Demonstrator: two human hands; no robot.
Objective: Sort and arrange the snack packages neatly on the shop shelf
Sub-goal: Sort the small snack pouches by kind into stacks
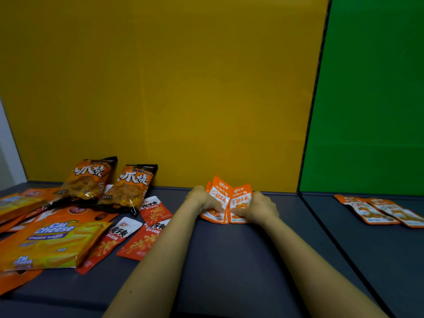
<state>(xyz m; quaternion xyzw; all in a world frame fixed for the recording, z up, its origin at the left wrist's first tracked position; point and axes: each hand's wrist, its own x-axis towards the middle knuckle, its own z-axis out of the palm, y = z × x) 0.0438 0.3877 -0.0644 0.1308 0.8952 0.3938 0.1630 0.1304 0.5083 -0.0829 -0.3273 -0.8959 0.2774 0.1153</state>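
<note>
2 bunches of orange sachets stand just before the yellow panel, left hand and right hand each pinching a bunch's lower end, seemingly squaring them; next needs an even set-down.

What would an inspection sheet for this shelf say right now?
Surface: dark grey shelf, split by a seam into two bays.
Job's things: orange packets held upright mid-shelf; flat packets lie in the right bay.
Clutter: unsorted pile on the left: chip bags tilted at the back, Cal Cheese bag and red packets lying flat.
Hands: left hand and right hand each grip some of the orange packets.
Cables: nothing seen.
Surroundings: yellow panel behind the left bay, green panel behind the right bay.
</note>
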